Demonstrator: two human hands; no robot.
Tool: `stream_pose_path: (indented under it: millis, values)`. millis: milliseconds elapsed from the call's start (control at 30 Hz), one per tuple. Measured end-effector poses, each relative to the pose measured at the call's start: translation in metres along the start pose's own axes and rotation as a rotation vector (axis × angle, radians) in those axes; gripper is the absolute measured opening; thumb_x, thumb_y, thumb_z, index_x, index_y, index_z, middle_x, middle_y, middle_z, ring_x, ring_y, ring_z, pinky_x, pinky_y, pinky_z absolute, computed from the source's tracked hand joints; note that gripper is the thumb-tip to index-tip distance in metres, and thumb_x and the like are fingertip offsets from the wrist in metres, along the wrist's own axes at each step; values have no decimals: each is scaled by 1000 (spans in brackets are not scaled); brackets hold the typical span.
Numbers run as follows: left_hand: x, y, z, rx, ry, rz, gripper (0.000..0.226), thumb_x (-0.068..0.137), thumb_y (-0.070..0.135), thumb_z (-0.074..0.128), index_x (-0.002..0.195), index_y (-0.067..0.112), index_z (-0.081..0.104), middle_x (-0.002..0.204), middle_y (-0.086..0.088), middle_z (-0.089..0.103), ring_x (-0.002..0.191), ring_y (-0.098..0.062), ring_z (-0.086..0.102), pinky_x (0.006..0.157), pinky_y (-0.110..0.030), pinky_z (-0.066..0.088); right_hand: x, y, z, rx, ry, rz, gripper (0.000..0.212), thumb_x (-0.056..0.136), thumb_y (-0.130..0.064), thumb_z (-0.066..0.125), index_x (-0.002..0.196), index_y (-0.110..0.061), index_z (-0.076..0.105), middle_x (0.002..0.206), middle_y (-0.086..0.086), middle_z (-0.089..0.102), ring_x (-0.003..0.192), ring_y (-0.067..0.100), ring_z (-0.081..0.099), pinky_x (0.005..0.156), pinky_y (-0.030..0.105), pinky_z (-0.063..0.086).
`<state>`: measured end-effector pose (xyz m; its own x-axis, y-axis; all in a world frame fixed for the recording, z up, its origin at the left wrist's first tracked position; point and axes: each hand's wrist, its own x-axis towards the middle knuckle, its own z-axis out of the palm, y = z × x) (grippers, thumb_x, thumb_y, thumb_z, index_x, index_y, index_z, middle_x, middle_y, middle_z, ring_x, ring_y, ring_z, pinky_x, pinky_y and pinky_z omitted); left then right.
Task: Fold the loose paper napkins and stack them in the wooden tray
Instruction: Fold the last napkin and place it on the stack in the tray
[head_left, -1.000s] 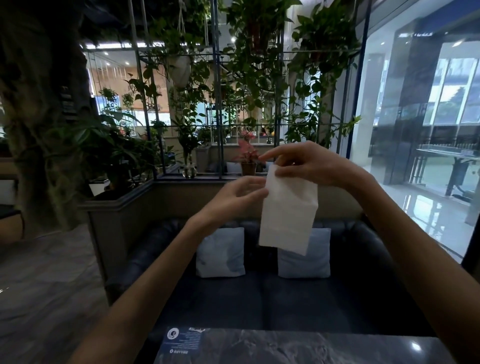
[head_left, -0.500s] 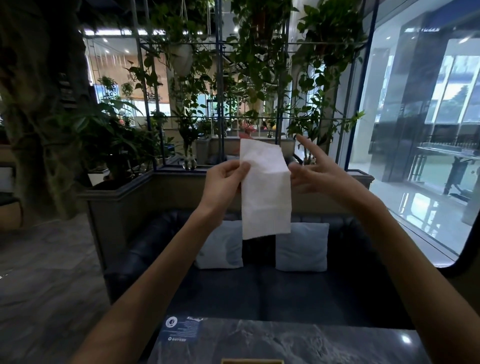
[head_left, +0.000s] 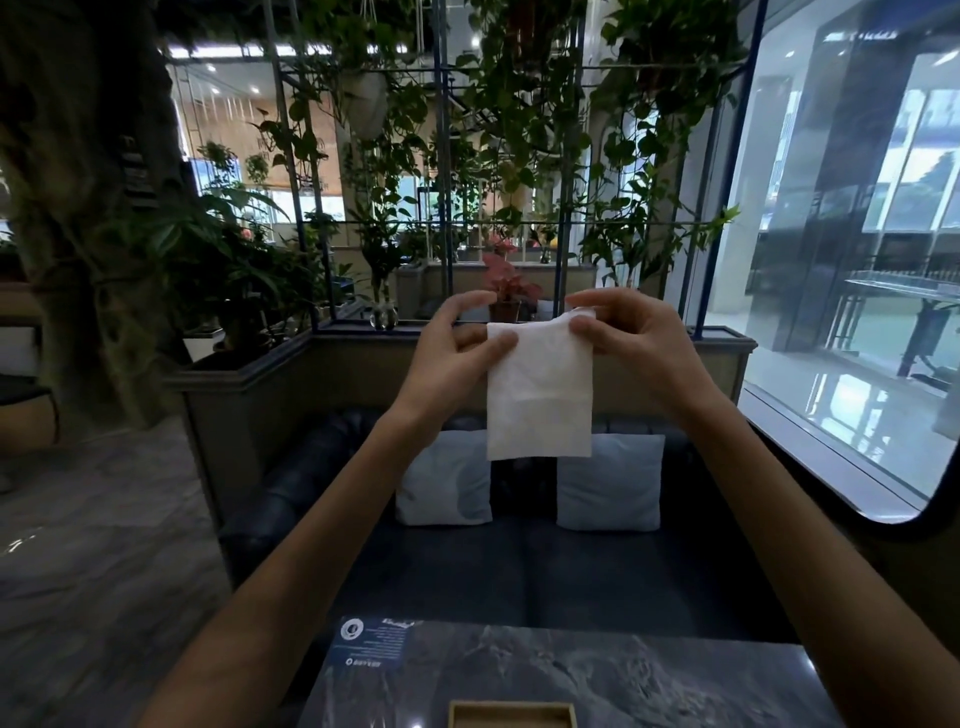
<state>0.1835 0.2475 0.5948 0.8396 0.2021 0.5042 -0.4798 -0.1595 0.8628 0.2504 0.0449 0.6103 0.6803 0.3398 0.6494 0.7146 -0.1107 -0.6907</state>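
Note:
A white paper napkin (head_left: 539, 395) hangs in the air at chest height, folded into a narrow rectangle. My left hand (head_left: 451, 358) pinches its upper left corner between thumb and fingers. My right hand (head_left: 628, 338) pinches the upper right corner, where a small flap sticks up. Only the far rim of the wooden tray (head_left: 511, 713) shows at the bottom edge of the view, on the dark marble table (head_left: 649, 680); its inside is out of sight.
A blue card (head_left: 370, 642) lies on the table's far left corner. Beyond the table stands a dark sofa (head_left: 519, 571) with two pale blue cushions (head_left: 609, 480). Behind it runs a planter wall with a plant-covered metal frame. A glass wall closes the right side.
The napkin has dropped lower and now hangs shorter, its top edge held by both hands. My right hand, with a finger pointing up before, has closed on the right corner.

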Motion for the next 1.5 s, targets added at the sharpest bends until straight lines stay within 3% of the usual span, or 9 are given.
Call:
stream_pose_path:
  millis: [100, 200, 300, 533, 867, 1067, 1267, 1367, 1500]
  values:
    - [3, 0, 1, 79, 16, 38, 28, 88, 13, 71, 115, 11, 65, 107, -3, 71, 92, -8, 70, 69, -16, 56, 2, 2, 1, -16, -24, 6, 22, 91, -18, 68, 114, -20, 70, 104, 8, 72, 99, 24, 69, 89, 40, 58]
    - [6, -1, 0, 112, 58, 81, 21, 88, 11, 70, 109, 11, 68, 104, -1, 70, 90, -3, 70, 71, -17, 57, 3, 2, 2, -90, -102, -12, 30, 88, -17, 71, 118, -16, 69, 106, -1, 71, 90, 0, 67, 80, 18, 55]
    - [10, -3, -1, 183, 91, 105, 22, 88, 13, 71, 109, 12, 67, 106, 1, 69, 95, -5, 67, 74, -16, 57, 4, 6, 3, -159, -82, -13, 30, 87, -17, 73, 117, -16, 70, 101, -4, 68, 82, -5, 64, 74, 10, 51]
    - [14, -9, 0, 397, 127, 142, 15, 88, 20, 70, 103, 15, 71, 101, 3, 70, 94, -6, 65, 78, -20, 54, 5, 13, 0, -237, -20, -7, 25, 88, -24, 72, 112, -15, 73, 101, -1, 71, 89, 4, 65, 72, 9, 48]
    - [15, -7, 1, 527, 99, 161, 16, 89, 23, 70, 104, 17, 74, 98, 5, 70, 91, -4, 65, 78, -18, 53, 5, 14, -6, -227, -71, 26, 17, 90, -20, 70, 105, -13, 71, 100, 5, 72, 94, 18, 69, 85, 31, 57]
    - [16, 1, 0, 546, 125, 194, 11, 90, 24, 68, 98, 19, 74, 100, 2, 65, 86, -2, 60, 71, -11, 43, 5, 10, -7, -269, -24, 21, 17, 92, -27, 67, 104, -16, 71, 94, -10, 68, 87, -2, 61, 71, 7, 45]
    - [6, 12, 7, 122, 13, -34, 12, 99, 23, 55, 107, 14, 57, 102, -3, 63, 95, -21, 63, 71, -29, 55, 2, 2, 0, -104, 49, 8, 15, 95, -24, 62, 104, -13, 66, 96, 6, 70, 90, 25, 68, 76, 43, 59]
    - [-1, 10, 7, -81, -133, -154, 37, 96, 22, 60, 130, 22, 45, 112, -12, 67, 103, -33, 69, 83, -50, 59, 1, -2, 1, -72, 119, -27, 17, 96, -21, 60, 111, -14, 64, 93, 7, 69, 81, 19, 67, 66, 29, 58]
    - [-9, 6, 5, -147, -278, -128, 72, 88, 4, 67, 141, 35, 30, 117, -17, 68, 101, -33, 71, 78, -44, 61, -2, -3, -2, -71, 192, -27, 22, 97, -23, 59, 118, -19, 64, 90, 3, 68, 73, 10, 63, 58, 16, 50]
